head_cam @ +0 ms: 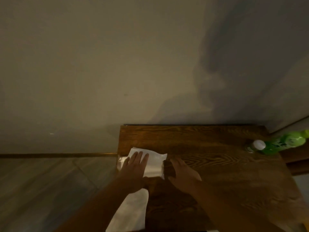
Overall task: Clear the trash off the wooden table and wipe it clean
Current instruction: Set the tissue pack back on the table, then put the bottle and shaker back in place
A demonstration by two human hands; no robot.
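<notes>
Head view: left hand (135, 166) fingers flat on plastic wrapper (153, 163), right hand (182, 173) fingers straight.

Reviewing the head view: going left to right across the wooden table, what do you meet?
Left hand lying flat on the white wrapper at the table's left edge → right hand beside it on the wood → bottle's white cap → green bottle lying at the far right.

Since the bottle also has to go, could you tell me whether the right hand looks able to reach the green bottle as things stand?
Probably yes: the right hand lies open on the wooden table, holding nothing, and only bare wood shows between it and the green bottle at the far right corner.
</notes>
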